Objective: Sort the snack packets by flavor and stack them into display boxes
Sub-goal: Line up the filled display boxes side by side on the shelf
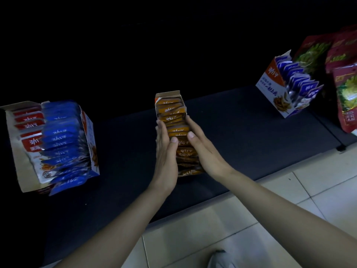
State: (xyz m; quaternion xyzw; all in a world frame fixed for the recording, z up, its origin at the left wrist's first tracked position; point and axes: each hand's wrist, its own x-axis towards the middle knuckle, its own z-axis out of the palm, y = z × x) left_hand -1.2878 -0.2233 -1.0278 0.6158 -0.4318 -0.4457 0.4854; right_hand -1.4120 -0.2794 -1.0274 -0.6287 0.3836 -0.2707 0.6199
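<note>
A narrow display box (pixel 167 95) in the middle of the dark shelf holds a row of orange snack packets (pixel 173 118). My left hand (pixel 166 151) lies flat against the left side of the row, fingers straight. My right hand (pixel 202 147) presses flat on the right side, thumb on top of a packet. At the left, a wider open box (pixel 13 136) holds red packets (pixel 31 120) and blue packets (pixel 61 138) side by side. A third box (pixel 270 88) at the back right holds purple-blue packets (pixel 301 82).
Large red and green snack bags (pixel 345 93) stand at the far right, behind and beside the third box. The dark shelf (pixel 123 151) ends at a front edge above a pale tiled floor (pixel 270 200). Beyond the shelf everything is black.
</note>
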